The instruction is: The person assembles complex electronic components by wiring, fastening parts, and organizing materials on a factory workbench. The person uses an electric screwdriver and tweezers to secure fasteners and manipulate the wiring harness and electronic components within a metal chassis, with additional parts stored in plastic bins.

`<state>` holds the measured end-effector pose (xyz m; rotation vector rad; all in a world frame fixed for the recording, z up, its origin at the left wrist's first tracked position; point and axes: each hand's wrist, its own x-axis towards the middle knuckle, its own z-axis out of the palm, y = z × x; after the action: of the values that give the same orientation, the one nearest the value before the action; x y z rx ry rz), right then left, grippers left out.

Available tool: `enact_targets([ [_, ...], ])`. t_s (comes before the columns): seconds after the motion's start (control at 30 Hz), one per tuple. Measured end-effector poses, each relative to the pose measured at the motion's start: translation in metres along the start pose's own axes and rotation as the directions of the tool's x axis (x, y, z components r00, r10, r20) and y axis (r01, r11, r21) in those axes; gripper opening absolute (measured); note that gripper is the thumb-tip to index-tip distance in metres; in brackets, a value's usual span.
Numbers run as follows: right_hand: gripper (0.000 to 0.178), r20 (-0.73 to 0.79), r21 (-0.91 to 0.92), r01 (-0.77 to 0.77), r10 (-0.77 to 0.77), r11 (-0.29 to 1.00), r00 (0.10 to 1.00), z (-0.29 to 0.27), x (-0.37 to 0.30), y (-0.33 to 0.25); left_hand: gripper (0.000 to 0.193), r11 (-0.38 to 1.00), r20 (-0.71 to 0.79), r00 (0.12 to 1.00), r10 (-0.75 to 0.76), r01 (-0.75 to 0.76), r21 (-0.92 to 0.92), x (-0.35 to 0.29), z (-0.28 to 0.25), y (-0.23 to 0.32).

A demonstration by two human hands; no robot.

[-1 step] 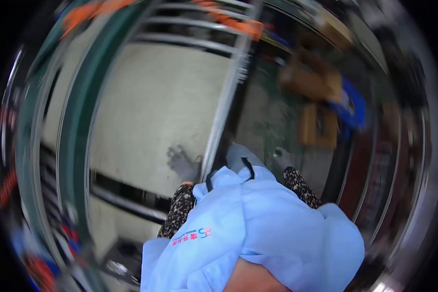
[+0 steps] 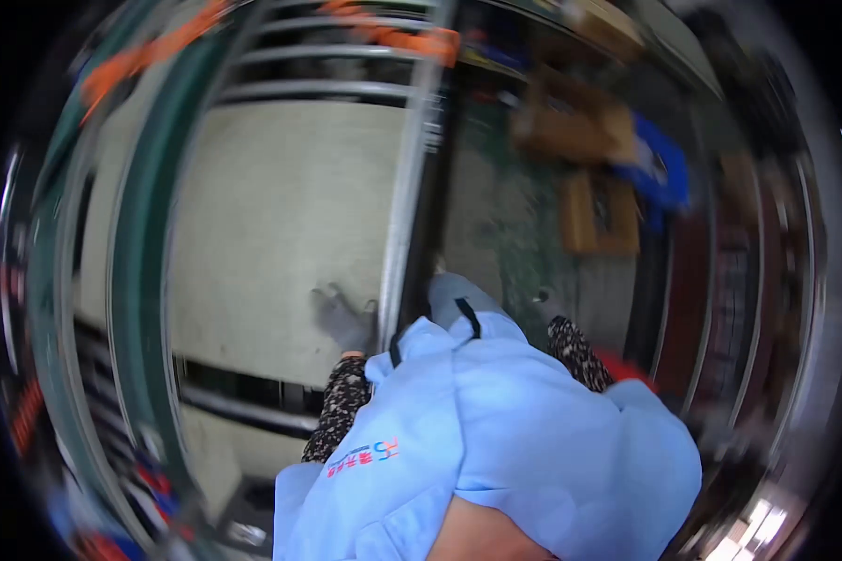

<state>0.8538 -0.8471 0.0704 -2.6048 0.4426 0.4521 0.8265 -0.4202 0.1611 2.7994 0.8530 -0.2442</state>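
Note:
My left hand, in a grey glove, hangs over or rests on a pale flat panel close to its metal rail. Its fingers are spread and nothing shows in them; whether it touches the panel I cannot tell. Out to the right of my body is my right hand, also grey-gloved, above the dark green floor. Motion smears its fingers, so their state is unclear. Dark speckled sleeves cover both forearms.
Cardboard boxes and a blue bin stand on the right. Orange wrapping runs along metal bars at the far end. A green beam borders the panel on the left. Dark red shelving lies at far right.
The view has shifted, so the panel, rail and boxes appear further left. My right hand now shows less of its fingers. My left hand stays spread beside the rail.

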Motion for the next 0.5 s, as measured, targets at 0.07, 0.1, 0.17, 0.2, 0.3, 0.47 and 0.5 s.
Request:
enact_targets([
  [0.07,0.03,-0.072,-0.255,-0.29,0.281,0.922,0.957,-0.003,-0.074,0.107,0.088,0.99,0.041,0.991,0.129,-0.131,0.057,-0.01,-0.011,0.006],
  [0.1,0.025,-0.178,-0.59,-0.002,-0.127,0.807,0.976,-0.007,-0.117,0.153,0.087,0.985,0.037,0.987,0.153,-0.156,0.079,-0.01,-0.008,0.013],
  [0.17,0.025,-0.234,-0.519,-0.131,0.007,0.844,0.972,0.037,-0.183,0.199,0.086,0.967,0.025,0.974,0.225,-0.226,0.117,-0.017,0.0,0.019],
  [0.2,0.025,-0.239,-0.476,-0.176,0.066,0.862,0.969,0.059,-0.208,0.203,0.083,0.978,0.056,0.982,0.182,-0.187,0.094,-0.019,0.006,0.014],
  [0.3,0.026,-0.228,-0.352,-0.278,0.206,0.894,0.952,0.102,-0.252,0.198,0.078,0.99,0.125,0.989,0.082,-0.095,0.106,-0.02,0.017,0.007],
  [0.47,0.026,-0.145,-0.205,-0.372,0.347,0.905,0.926,0.106,-0.291,0.188,0.079,0.973,0.147,0.983,-0.113,0.079,0.219,-0.024,0.006,0.0],
  [0.5,0.026,-0.133,-0.182,-0.391,0.372,0.902,0.919,0.106,-0.296,0.194,0.081,0.964,0.167,0.976,-0.14,0.096,0.247,-0.022,0.005,0.002],
])
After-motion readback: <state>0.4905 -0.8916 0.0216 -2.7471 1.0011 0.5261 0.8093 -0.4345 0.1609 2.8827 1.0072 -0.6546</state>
